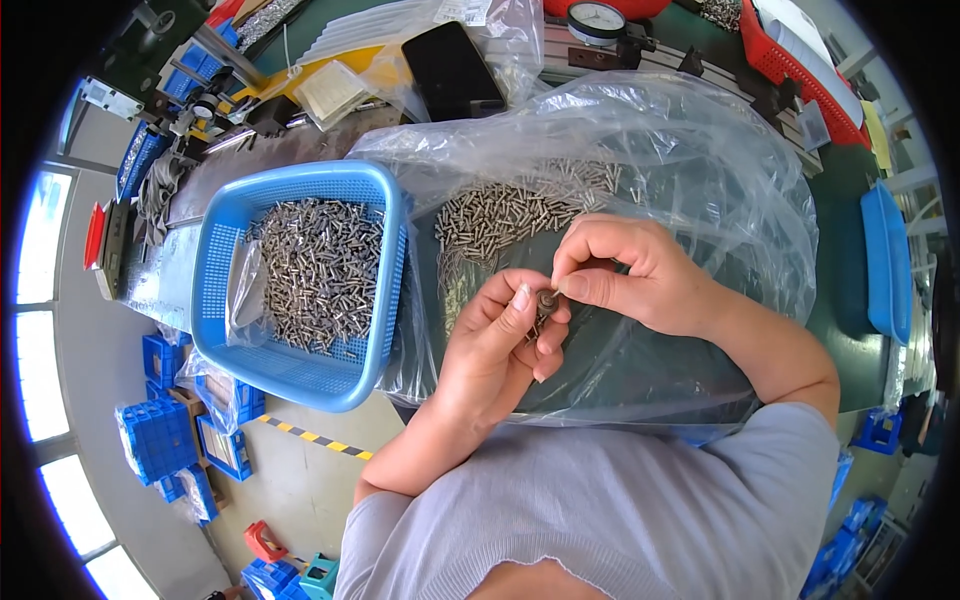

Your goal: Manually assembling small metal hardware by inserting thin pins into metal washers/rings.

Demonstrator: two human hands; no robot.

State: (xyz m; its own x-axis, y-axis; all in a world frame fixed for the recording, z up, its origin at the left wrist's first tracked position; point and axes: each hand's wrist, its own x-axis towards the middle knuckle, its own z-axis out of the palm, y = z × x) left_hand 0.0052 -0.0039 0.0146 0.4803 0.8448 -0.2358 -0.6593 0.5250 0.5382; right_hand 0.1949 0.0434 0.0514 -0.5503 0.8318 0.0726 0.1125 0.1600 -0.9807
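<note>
Plastic sheeting [720, 180], clear, thin and crinkled, spreads across the centre and right of the frame over a dark green tabletop [845, 240]. Above its middle, at the frame's centre, the bare left hand [490, 340] curls its fingers around a small, round, dull metal part [546, 300], pinching it. From the right, the bare right hand [640, 275] reaches in, thumb and forefinger pressed together at the part's edge; whether they pinch a tiny piece, I cannot tell. Just above the hands lies a loose pile of short, slim metal pins [500, 215]. Left of centre, a light-blue, rounded rectangular basket of perforated plastic [375, 340] holds a heap of glinting metal pieces [320, 280].
</note>
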